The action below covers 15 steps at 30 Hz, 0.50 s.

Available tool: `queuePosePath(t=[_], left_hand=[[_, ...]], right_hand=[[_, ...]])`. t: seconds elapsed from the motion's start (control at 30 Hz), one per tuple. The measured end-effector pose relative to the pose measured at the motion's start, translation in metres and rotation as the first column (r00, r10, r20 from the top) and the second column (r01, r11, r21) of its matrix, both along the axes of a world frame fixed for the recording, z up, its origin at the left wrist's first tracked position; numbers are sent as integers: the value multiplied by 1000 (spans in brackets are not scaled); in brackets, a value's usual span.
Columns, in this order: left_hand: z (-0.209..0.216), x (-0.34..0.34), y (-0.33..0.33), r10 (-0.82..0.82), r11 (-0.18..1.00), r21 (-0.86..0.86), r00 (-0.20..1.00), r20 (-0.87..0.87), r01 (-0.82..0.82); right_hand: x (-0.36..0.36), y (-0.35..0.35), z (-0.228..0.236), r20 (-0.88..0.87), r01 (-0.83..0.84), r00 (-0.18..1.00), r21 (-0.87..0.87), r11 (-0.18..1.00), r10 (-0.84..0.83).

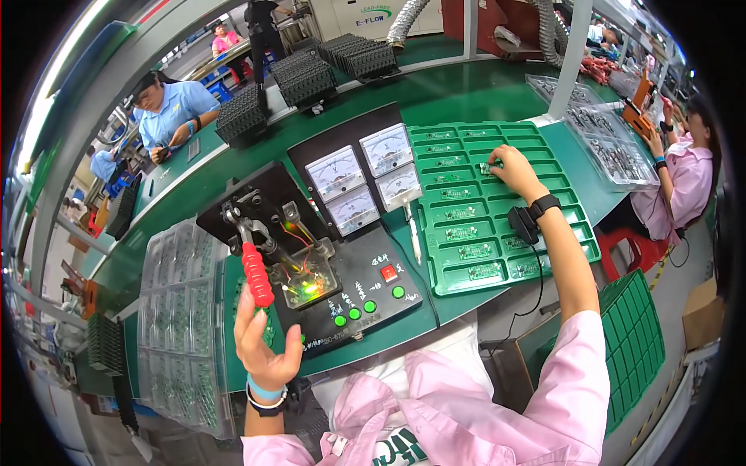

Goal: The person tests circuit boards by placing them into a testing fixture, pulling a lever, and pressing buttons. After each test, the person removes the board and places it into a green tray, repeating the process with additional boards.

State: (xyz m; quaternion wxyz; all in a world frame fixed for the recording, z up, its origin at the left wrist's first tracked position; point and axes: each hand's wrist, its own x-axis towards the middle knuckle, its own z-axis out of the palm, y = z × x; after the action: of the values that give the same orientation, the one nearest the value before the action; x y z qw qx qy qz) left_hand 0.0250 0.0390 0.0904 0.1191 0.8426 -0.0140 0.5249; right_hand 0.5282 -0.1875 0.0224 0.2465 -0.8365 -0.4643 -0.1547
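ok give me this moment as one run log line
left hand: open, at red handle | right hand: fingers at circuit board over green tray | clear fixture: lit yellow-green

Small green circuit board [486,168] — partly covered, nearer to far edge of green tray [535,142]; ribbed red handle [257,276] — slanting near left edge of black tester [361,272].

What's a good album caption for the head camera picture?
Left hand by a red handle, right hand at a circuit board in a green tray.
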Motion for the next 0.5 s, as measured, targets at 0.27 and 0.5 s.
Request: queuePosePath(t=[0.27, 0.5], left_hand=[[-74, -33, -24, 51, 830, -525, 963, -265, -188], [-74, -31, -27, 122, 847, -431, 903, -412, -311]], right_hand=[[-2, 10, 32, -231, 0, 973, -103, 995, -24], [4, 5, 30, -101, -152, 986, -236, 960, 131]])
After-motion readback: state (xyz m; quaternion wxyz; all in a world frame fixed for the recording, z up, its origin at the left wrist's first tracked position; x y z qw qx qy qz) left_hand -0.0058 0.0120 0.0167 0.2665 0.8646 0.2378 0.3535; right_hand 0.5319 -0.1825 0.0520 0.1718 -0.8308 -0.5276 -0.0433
